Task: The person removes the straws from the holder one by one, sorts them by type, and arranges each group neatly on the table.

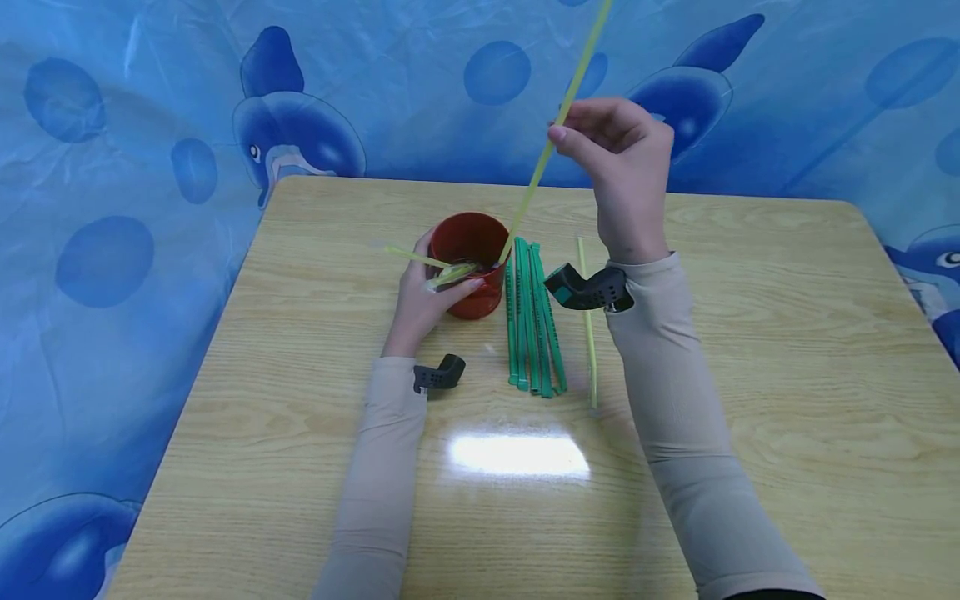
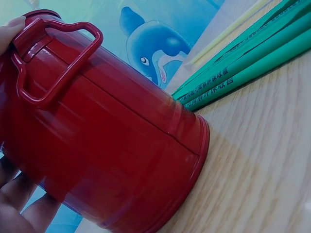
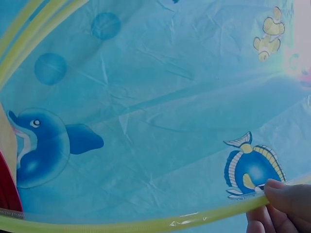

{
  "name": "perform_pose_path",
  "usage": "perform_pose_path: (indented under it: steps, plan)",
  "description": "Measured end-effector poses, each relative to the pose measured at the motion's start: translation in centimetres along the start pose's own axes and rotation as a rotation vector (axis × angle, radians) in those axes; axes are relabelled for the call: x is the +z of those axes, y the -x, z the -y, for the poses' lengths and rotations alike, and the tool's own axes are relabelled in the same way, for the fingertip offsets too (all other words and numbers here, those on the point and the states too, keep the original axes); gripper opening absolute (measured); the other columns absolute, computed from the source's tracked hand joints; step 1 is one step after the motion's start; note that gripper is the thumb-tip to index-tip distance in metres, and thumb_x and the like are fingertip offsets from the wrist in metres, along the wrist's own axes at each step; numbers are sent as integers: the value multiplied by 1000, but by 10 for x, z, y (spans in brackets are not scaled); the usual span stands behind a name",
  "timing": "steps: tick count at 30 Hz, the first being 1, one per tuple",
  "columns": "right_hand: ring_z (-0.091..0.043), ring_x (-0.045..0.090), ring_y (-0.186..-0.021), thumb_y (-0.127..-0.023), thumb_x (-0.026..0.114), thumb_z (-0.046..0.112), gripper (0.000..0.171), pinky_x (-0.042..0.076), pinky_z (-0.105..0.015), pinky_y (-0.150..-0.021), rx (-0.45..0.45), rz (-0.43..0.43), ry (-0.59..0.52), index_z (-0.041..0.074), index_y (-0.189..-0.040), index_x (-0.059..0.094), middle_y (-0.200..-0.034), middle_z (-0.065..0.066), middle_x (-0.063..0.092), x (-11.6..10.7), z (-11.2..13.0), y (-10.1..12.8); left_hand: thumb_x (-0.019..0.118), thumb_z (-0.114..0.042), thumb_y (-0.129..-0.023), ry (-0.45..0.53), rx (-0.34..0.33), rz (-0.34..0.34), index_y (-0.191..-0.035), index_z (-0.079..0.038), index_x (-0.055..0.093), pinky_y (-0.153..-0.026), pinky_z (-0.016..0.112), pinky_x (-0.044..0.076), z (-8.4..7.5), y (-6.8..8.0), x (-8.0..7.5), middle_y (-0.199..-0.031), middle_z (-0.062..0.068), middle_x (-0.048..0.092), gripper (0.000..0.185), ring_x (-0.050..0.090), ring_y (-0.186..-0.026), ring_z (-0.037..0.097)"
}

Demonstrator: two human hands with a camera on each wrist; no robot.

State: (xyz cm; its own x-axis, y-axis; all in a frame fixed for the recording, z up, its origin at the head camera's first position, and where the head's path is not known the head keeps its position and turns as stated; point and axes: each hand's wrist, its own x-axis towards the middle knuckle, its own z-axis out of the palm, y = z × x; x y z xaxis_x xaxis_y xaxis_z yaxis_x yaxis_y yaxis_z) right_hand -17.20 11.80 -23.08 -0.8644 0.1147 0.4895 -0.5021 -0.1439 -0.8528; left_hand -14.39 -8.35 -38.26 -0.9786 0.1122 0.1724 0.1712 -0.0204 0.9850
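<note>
Lowering yellow straw [image 1: 558, 117] pinched in my right hand [image 1: 626, 171] into red cup [image 1: 468, 262]; left hand [image 1: 423, 296] grips cup; next, release.

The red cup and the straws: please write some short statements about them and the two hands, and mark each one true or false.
1. The left hand holds the red cup. True.
2. The right hand pinches a long yellow straw whose lower end is in the cup. True.
3. The green straws stand upright inside the cup. False: they lie flat on the table, to the right of the cup.
4. The cup lies tipped on its side. False: it stands upright on the table.
5. Another yellow straw lies on the table to the right of the green ones. True.
</note>
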Motion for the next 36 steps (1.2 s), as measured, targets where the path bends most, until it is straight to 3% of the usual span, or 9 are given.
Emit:
perform_pose_path:
  steps: [4, 11, 18, 24, 36]
  plan:
    - [-24, 64, -78, -76, 72, -8, 12, 54, -32, -78, 13, -20, -18, -3, -87, 71, -82, -12, 69, -5, 4, -1, 75, -8, -79, 6, -8, 5, -145, -12, 31, -101, 33, 41, -2, 0, 0, -138, 5, 46, 79, 43, -125, 16]
    - [-24, 65, -77, -76, 71, -11, 13, 54, -31, -77, 0, -29, -47, -5, -88, 71, -82, -13, 69, -14, 8, 1, 72, -6, -80, -49, -33, 4, -145, -4, 29, -101, 36, 42, -32, 7, 4, -140, 15, 42, 77, 40, -128, 29]
    - [-25, 66, -76, -75, 71, -12, 13, 54, -31, -76, 16, -47, -75, -9, -88, 69, -81, -15, 68, -28, 12, 6, 72, -5, -80, -35, -40, 4, -145, -5, 29, -101, 34, 42, -32, 8, 4, -140, 13, 43, 78, 41, -127, 24]
    - [-25, 65, -74, -74, 71, -13, 15, 54, -30, -75, 38, -64, -92, -13, -89, 67, -81, -16, 68, -42, 12, 11, 72, -3, -80, 7, -24, 10, -144, -2, 29, -101, 35, 41, -31, 8, 5, -140, 17, 42, 77, 39, -129, 29]
    - [-24, 64, -73, -75, 74, -6, 18, 54, -30, -76, 115, -65, -14, -13, -90, 67, -80, -14, 68, -67, 4, 27, 71, -3, -80, -8, -28, 5, -143, -3, 29, -101, 32, 41, -33, 8, 6, -139, 14, 44, 76, 41, -127, 23]
